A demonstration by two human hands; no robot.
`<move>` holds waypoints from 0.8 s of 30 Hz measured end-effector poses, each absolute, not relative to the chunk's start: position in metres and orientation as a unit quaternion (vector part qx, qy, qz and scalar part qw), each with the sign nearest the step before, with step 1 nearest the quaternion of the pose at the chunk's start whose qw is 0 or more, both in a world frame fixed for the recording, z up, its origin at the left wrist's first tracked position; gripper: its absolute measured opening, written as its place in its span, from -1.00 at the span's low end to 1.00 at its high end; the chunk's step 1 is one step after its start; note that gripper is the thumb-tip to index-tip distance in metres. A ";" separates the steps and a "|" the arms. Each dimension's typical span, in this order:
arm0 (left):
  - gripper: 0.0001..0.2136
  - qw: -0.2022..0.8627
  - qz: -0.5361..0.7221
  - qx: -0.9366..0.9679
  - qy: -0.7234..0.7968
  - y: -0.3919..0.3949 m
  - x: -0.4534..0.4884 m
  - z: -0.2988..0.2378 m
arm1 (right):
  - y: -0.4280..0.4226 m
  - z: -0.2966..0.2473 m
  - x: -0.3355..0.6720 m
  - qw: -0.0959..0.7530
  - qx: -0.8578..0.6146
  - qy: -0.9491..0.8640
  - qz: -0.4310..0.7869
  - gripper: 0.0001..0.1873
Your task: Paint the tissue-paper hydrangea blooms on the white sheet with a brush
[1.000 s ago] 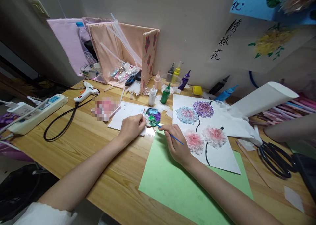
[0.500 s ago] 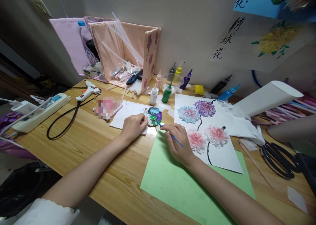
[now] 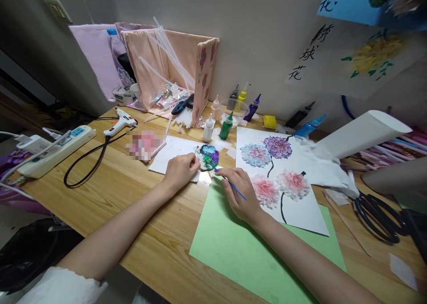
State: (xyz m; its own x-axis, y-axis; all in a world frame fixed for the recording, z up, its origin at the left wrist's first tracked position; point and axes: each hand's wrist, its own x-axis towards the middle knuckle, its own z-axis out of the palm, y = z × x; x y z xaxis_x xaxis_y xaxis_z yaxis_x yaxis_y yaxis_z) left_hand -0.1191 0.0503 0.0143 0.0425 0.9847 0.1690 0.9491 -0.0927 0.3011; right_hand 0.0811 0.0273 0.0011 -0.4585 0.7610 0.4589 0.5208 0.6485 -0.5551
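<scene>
My right hand (image 3: 240, 193) grips a thin blue paintbrush (image 3: 237, 190), and its tip reaches into green paint on a small round palette (image 3: 213, 162). Blue, purple and green paint cover the palette. My left hand (image 3: 182, 170) is closed at the palette's left edge; what its fingers pinch is mostly hidden, though a small brownish tip shows just above them. Beneath the left hand lies a white sheet (image 3: 160, 155). To the right, a white paper (image 3: 247, 137) carries several fluffy paper flowers (image 3: 276, 147) with black painted stems. It overlaps a green sheet (image 3: 230, 242) under my right forearm.
Paint bottles, including a green bottle (image 3: 226, 127) and a white bottle (image 3: 208, 130), stand behind the palette. At left lie a glue gun (image 3: 119, 122) and a power strip (image 3: 60, 155). Black-handled scissors (image 3: 378, 217) and a paper roll (image 3: 365, 133) are at right. A pink box (image 3: 170, 73) stands at the back.
The brush tip has shifted slightly within the green paint, and my right hand has moved a little with it. My left hand stays in place. The whole view has shifted very slightly.
</scene>
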 end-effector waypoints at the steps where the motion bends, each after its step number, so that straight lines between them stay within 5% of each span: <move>1: -0.76 0.053 0.166 0.719 0.672 0.050 -0.119 0.014 | 0.027 0.001 0.081 0.352 -0.382 -0.837 0.171 -0.79; 24: -0.74 0.057 0.157 0.714 0.679 0.050 -0.118 0.016 | 0.028 0.002 0.082 0.369 -0.378 -0.827 0.193 -0.76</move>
